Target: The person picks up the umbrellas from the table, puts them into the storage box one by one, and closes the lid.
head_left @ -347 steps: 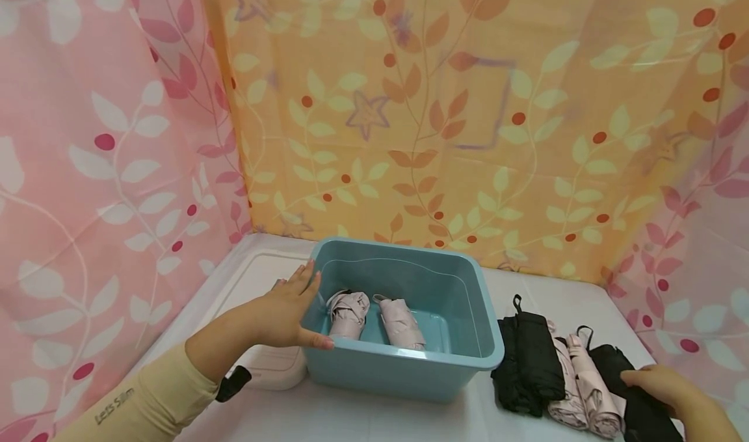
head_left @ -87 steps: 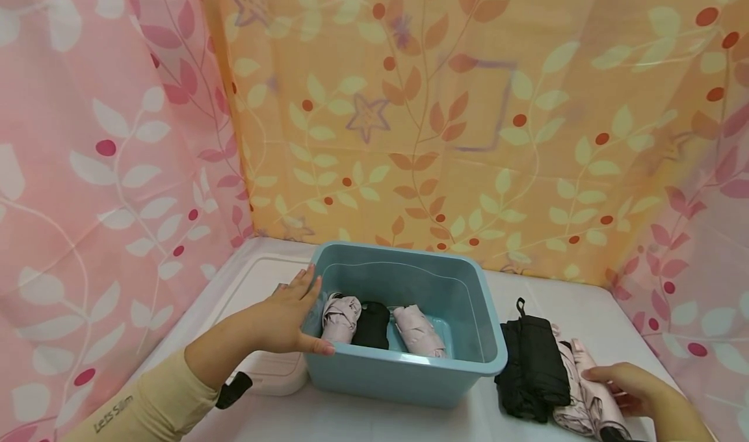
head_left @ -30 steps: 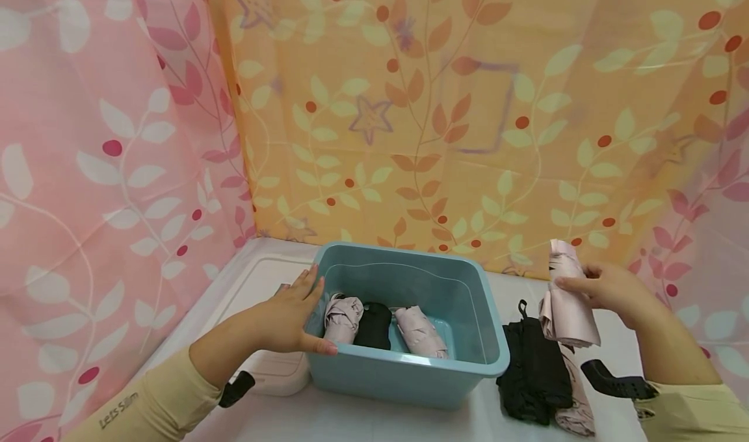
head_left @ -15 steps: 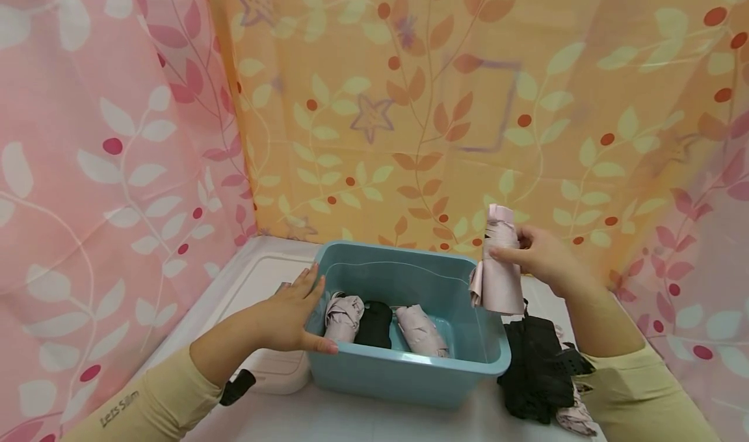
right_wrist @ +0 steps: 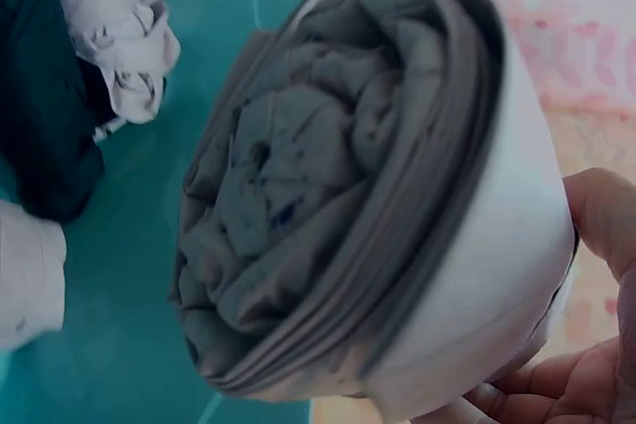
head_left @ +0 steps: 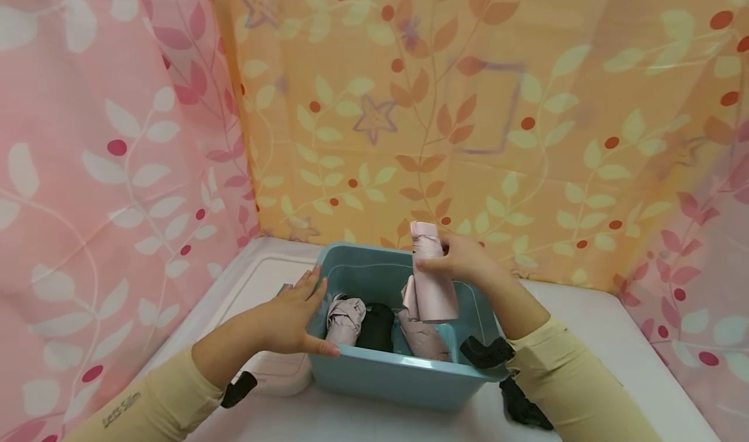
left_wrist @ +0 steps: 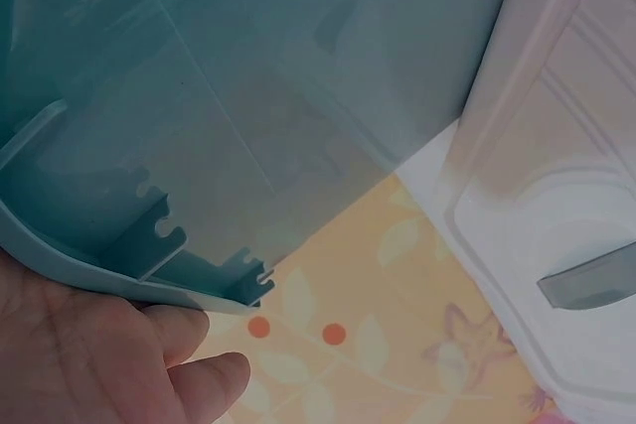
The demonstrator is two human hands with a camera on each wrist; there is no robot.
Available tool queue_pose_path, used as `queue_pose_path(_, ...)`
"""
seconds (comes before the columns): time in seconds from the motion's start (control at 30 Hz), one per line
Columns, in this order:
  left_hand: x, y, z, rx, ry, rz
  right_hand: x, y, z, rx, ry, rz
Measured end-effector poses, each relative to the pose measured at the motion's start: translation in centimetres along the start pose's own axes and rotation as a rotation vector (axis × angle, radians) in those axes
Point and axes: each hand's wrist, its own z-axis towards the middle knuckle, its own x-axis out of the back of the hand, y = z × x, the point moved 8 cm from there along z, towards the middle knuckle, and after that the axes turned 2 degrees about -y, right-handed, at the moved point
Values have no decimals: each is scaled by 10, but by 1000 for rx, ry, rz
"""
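My right hand point(head_left: 471, 260) pinches a pale pink folded umbrella point(head_left: 435, 292) between thumb and fingers, upright over the blue plastic bin point(head_left: 404, 370). In the right wrist view its rolled fabric end point(right_wrist: 288, 176) faces the camera. Spread over the bin's left rim, my left hand point(head_left: 283, 318) rests with straight fingers, the thumb along the front edge. Inside the bin lie a pink umbrella point(head_left: 345, 325) at the left, a black one point(head_left: 376, 328) beside it, and another pink one point(head_left: 424, 341) partly covered by the held umbrella.
A white lid point(head_left: 277, 370) lies left of the bin; its grey clip point(left_wrist: 596, 280) shows in the left wrist view. Black folded fabric point(head_left: 523, 406) lies on the white table at the right, mostly behind my right sleeve point(head_left: 576, 370). Patterned curtains point(head_left: 374, 104) enclose the table.
A black umbrella has joined those in the bin since the earliest frame. My right hand has lifted a pink umbrella from the right pile and carried it left over the bin. My left hand stays put.
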Motion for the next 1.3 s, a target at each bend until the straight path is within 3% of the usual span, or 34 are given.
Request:
queue_pose_path(0.3,1,3,-1,-11,9,8,-32,-14,17,7,-63,-111)
queue_pose_path(0.5,1,2,-1,-9,9,4,-44,-18,25,-3,-127,-110)
queue_pose_path(0.83,2,3,0,-17,12,1,-50,-17,28,-6,-157,-83)
queue_pose_path(1.1,2,5,-2,-14,6,-7,-68,0,27,-108,-205,-133)
queue_pose_path(1.3,1,3,-1,-8,9,-4,-65,10,29,-182,-222,-40)
